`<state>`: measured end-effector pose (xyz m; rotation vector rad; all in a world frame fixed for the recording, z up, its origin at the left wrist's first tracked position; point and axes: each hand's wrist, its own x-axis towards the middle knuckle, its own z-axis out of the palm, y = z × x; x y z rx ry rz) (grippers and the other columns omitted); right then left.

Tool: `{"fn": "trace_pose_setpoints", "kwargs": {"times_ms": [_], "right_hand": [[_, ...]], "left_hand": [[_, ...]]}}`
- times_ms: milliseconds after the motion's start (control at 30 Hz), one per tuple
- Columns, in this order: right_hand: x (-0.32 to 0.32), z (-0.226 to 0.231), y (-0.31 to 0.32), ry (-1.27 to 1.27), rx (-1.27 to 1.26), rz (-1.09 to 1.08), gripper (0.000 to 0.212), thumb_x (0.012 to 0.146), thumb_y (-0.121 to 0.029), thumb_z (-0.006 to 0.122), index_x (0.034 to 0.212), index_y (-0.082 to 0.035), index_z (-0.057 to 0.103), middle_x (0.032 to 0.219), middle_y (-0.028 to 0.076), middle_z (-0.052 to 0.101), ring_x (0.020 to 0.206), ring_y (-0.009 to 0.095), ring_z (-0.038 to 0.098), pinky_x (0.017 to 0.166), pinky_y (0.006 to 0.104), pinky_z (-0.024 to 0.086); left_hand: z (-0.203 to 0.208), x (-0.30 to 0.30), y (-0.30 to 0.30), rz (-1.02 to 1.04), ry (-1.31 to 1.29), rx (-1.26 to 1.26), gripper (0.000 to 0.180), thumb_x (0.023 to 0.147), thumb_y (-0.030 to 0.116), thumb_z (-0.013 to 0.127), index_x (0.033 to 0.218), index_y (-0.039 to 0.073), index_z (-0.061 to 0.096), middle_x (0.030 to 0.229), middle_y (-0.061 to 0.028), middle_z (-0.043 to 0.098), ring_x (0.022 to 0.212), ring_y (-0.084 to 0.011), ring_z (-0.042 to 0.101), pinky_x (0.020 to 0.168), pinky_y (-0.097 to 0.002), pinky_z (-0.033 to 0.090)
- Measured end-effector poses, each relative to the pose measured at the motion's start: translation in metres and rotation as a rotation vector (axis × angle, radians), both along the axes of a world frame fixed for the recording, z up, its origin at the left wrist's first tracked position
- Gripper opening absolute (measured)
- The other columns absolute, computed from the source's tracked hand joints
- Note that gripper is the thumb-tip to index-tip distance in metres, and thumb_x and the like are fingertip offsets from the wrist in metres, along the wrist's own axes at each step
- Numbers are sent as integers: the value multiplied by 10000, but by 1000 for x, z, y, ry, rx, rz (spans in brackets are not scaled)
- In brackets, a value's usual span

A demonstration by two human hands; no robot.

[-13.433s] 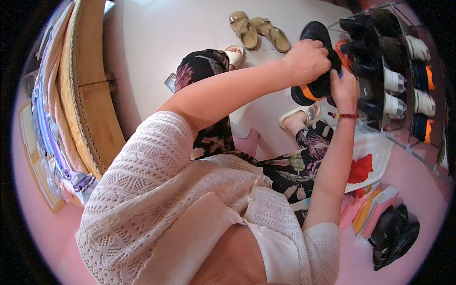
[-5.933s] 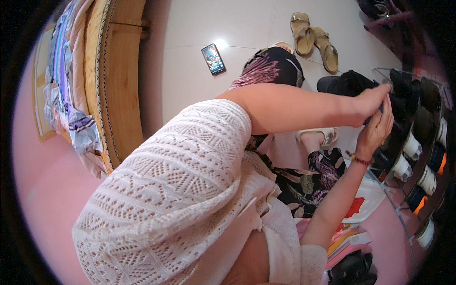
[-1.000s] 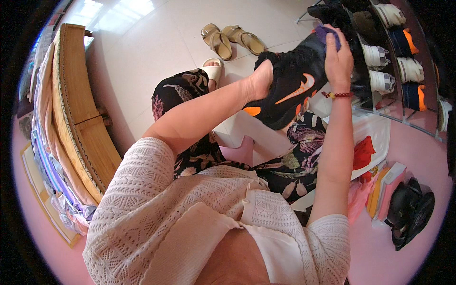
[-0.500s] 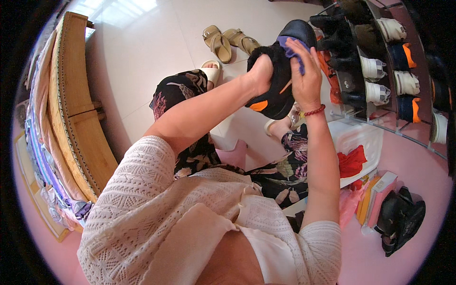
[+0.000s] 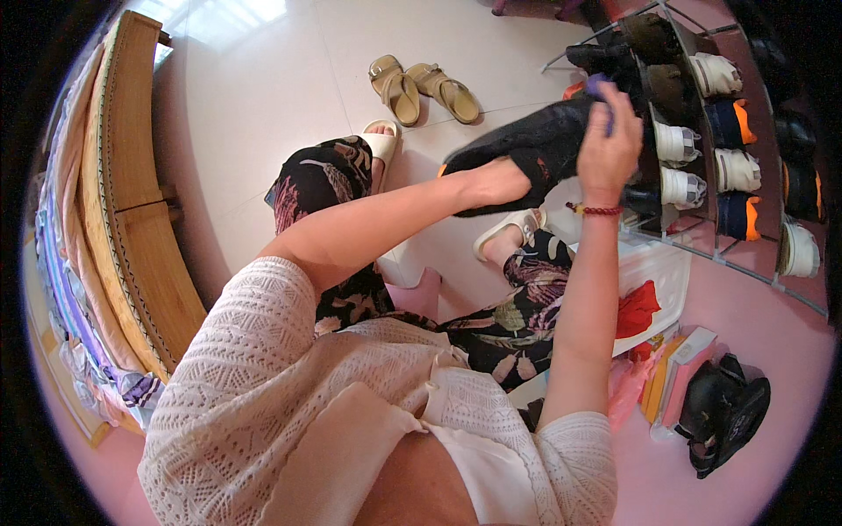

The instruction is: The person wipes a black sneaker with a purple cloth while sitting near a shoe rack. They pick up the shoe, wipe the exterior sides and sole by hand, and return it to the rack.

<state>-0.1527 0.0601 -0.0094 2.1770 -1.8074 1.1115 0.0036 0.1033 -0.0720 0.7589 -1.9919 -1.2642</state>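
Observation:
A black shoe (image 5: 553, 130) with a small orange patch is held up in front of me, its toe pointing right. My left hand (image 5: 503, 181) reaches into its opening and holds it from inside; those fingers are hidden. At the toe end, my right hand (image 5: 611, 145) is closed on a purple cloth (image 5: 597, 85), bunched mostly behind the fingers. The cloth lies against or very close to the shoe's toe. A beaded bracelet (image 5: 600, 210) circles my right wrist.
Shoes fill a rack (image 5: 721, 261) on the right. A white tub (image 5: 675, 279) with red cloth (image 5: 638, 311) stands before it, near boxes (image 5: 682, 368) and a black bag (image 5: 724, 412). Tan sandals (image 5: 399, 92) lie ahead. A wooden bed frame (image 5: 136, 175) runs along the left.
The shoe has turned from toe-up to lying nearly sideways, toe to the right. My right hand and the purple cloth have moved right with the toe. My left hand has shifted slightly lower.

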Motion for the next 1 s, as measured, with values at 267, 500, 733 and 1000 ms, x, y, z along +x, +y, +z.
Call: {"fn": "trace_pose_setpoints", "kwargs": {"times_ms": [267,500,733,1000], "right_hand": [[49,6,43,-294,347,480,250,940,-267,480,1032,-100,642,1116,52,647,1180,272,515,1084,468,228],[22,-7,29,29,175,512,195,910,-213,538,1045,-109,631,1116,28,645,1133,215,556,1054,451,292],[-65,-12,13,105,14,-151,261,937,-247,494,1080,-74,626,1070,127,643,1030,301,587,933,415,405],[-6,0,23,-287,149,0,205,937,-214,505,1026,-85,638,1028,80,648,943,238,604,869,344,443]], "left_hand": [[-7,16,-11,-2,-185,-116,262,850,99,439,1060,3,562,1040,-235,620,945,-352,617,764,-412,501],[-11,15,5,-50,-378,-102,195,823,129,494,933,13,605,786,-176,649,700,-336,652,642,-446,515],[-15,21,10,-164,-464,-311,235,843,158,493,1035,41,561,839,-201,628,762,-346,645,615,-415,529],[22,16,9,-369,-893,-243,220,852,226,506,973,90,630,849,-151,660,764,-294,663,693,-387,527]]}}
